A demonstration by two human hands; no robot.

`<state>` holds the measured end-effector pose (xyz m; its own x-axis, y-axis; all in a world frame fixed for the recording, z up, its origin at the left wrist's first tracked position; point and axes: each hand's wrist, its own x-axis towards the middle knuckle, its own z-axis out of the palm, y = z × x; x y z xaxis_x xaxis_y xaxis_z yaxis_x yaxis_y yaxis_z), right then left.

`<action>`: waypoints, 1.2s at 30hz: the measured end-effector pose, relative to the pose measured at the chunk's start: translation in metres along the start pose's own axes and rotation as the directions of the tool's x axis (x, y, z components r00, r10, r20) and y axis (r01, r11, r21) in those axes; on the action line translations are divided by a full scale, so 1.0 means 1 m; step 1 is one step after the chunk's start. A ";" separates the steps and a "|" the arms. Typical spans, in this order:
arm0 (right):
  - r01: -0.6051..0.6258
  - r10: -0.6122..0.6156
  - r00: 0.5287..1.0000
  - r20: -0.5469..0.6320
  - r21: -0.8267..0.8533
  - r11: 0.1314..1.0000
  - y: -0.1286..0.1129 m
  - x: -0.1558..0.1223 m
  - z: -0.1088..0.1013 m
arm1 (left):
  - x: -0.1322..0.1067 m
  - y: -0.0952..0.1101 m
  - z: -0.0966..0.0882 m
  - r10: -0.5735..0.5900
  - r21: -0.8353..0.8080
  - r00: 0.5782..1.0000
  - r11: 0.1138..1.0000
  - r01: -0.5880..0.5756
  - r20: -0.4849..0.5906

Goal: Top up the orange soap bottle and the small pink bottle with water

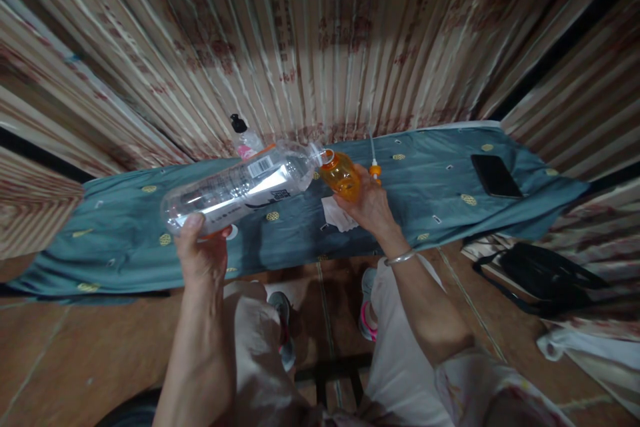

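Observation:
My left hand (203, 250) is closed round the base end of a large clear plastic bottle (240, 190) with a white label and barcode. The bottle lies tilted, nearly level, its neck pointing right. In my right hand (373, 203) is a small orange see-through bottle (341, 175), tipped so its open mouth meets the big bottle's neck. Whether liquid passes between them I cannot tell. A pump top (375, 170) with an orange collar and a pale tube stands just beyond my right hand. Below the orange bottle lies a white paper packet (339, 214).
A clear bottle with a black cap (239, 123) stands behind the big bottle. A black phone (496, 176) lies at the right on the green patterned cloth (125, 220). Pleated curtains (300, 47) hang close behind. A black bag (545, 273) is at the lower right.

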<state>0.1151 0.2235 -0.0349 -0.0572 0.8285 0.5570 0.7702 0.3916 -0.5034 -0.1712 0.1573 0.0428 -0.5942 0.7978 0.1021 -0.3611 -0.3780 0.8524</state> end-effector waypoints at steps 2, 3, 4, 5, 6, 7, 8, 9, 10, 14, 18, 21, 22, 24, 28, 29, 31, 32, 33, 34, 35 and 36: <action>0.002 -0.002 1.000 0.003 -0.001 1.000 0.000 0.000 0.000 | 0.000 0.000 0.000 -0.004 -0.002 1.000 1.000 0.004 0.009; 0.005 -0.005 1.000 0.003 -0.002 1.000 0.000 0.000 0.000 | 0.000 0.000 0.000 -0.002 -0.004 1.000 1.000 0.002 0.014; 0.007 -0.007 1.000 0.002 -0.004 1.000 0.000 0.000 0.000 | 0.000 0.000 0.000 0.001 -0.006 1.000 1.000 0.000 0.018; 0.008 -0.008 1.000 0.001 -0.006 1.000 0.000 0.000 0.000 | 0.000 0.000 0.000 0.004 -0.007 1.000 1.000 -0.004 0.021; 0.005 -0.005 1.000 -0.001 -0.007 1.000 0.000 0.000 0.001 | 0.000 0.000 0.000 0.008 -0.008 1.000 1.000 -0.008 0.023; -0.001 0.001 1.000 -0.004 -0.007 1.000 0.000 0.000 0.001 | 0.001 0.000 0.000 0.013 -0.008 1.000 1.000 -0.012 0.026; -0.007 0.007 1.000 -0.007 -0.006 1.000 0.000 0.000 0.001 | 0.001 -0.001 0.000 0.017 -0.008 0.999 1.000 -0.017 0.028; -0.011 0.011 1.000 -0.009 -0.003 1.000 0.000 0.000 0.001 | 0.001 -0.001 -0.001 0.020 -0.008 0.999 1.000 -0.020 0.029; -0.012 0.012 1.000 -0.011 0.000 1.000 0.000 -0.001 0.001 | 0.001 -0.001 -0.001 0.023 -0.008 0.999 1.000 -0.023 0.029; 0.000 0.000 1.000 -0.014 0.011 1.000 0.001 -0.001 0.002 | 0.002 -0.002 -0.001 0.015 -0.007 1.000 1.000 -0.015 0.016; 0.014 -0.014 1.000 -0.019 0.007 1.000 0.002 -0.001 0.003 | 0.001 -0.002 -0.001 0.015 -0.007 1.000 1.000 -0.015 0.019; 0.016 -0.016 1.000 -0.014 -0.001 1.000 0.002 -0.001 0.002 | 0.001 -0.001 0.000 0.011 -0.007 1.000 1.000 -0.011 0.024; 0.015 -0.015 1.000 -0.011 -0.003 1.000 0.002 -0.001 0.002 | 0.001 -0.001 0.000 0.010 -0.007 1.000 1.000 -0.010 0.023; 0.011 -0.011 1.000 -0.002 -0.009 1.000 0.001 -0.001 0.001 | 0.001 -0.002 -0.001 0.009 -0.007 1.000 1.000 -0.009 0.020; 0.004 -0.004 1.000 0.009 -0.007 1.000 0.001 -0.001 0.001 | 0.001 -0.002 -0.002 0.010 -0.012 1.000 1.000 -0.010 0.026; 0.007 -0.007 1.000 0.008 -0.003 1.000 0.002 -0.001 0.002 | 0.001 -0.002 -0.002 0.011 -0.015 1.000 1.000 -0.010 0.029; 0.018 -0.018 1.000 0.001 0.008 1.000 0.003 -0.001 0.002 | 0.001 -0.002 -0.002 0.010 -0.018 0.999 1.000 -0.010 0.034; 0.026 -0.026 1.000 -0.004 0.012 1.000 0.004 -0.001 0.003 | 0.001 -0.002 -0.002 0.011 -0.018 0.999 1.000 -0.011 0.035; 0.033 -0.033 0.999 -0.008 0.015 0.999 0.005 -0.001 0.004 | 0.001 -0.002 -0.002 0.014 -0.016 0.999 1.000 -0.013 0.034; 0.040 -0.039 0.999 -0.012 0.016 0.999 0.005 -0.001 0.004 | 0.002 -0.003 -0.002 0.017 -0.014 0.999 1.000 -0.016 0.035; 0.044 -0.044 0.999 -0.016 0.018 0.999 0.006 -0.001 0.004 | 0.002 -0.003 -0.003 0.020 -0.013 0.999 1.000 -0.020 0.036; 0.047 -0.047 0.999 -0.019 0.019 0.999 0.006 -0.001 0.004 | 0.003 -0.004 -0.003 0.022 -0.012 0.999 1.000 -0.022 0.039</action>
<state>0.1169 0.2269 -0.0413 -0.0814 0.8017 0.5921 0.7544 0.4378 -0.4891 -0.1736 0.1595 0.0386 -0.5739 0.8067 0.1410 -0.3568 -0.4013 0.8436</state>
